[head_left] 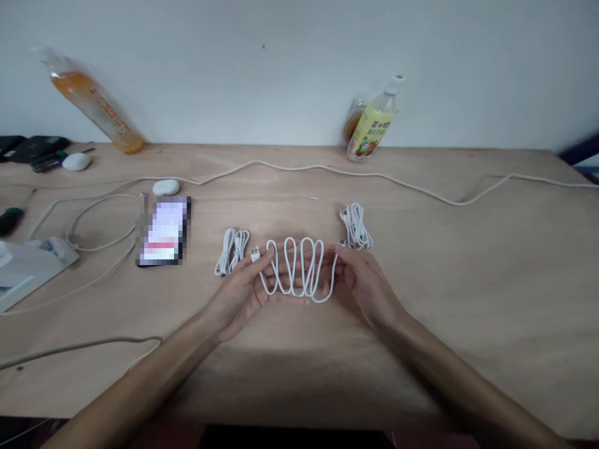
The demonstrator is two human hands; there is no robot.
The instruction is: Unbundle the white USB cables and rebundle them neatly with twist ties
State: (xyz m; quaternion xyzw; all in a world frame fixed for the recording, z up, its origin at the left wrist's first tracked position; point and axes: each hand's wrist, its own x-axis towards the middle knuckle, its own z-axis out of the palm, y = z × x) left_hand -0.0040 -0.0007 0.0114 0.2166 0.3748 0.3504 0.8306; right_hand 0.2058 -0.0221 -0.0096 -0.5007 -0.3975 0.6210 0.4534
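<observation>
A white USB cable (291, 265) lies in several loose zigzag loops across the fingers of my left hand (250, 290). My left thumb pins the loops near the USB plug (254, 254). At the other end, my right hand (362, 274) pinches the cable just below its small connector (342, 244). One bundled white cable (233, 251) rests on the table behind my left hand. Another coiled white cable (357, 226) lies behind my right hand.
A phone (165, 231) and a white earbud case (166, 187) lie to the left. An orange drink bottle (100, 112) and a yellow drink bottle (374, 125) stand near the wall. A long white cord (327, 167) crosses the wooden table (491, 280).
</observation>
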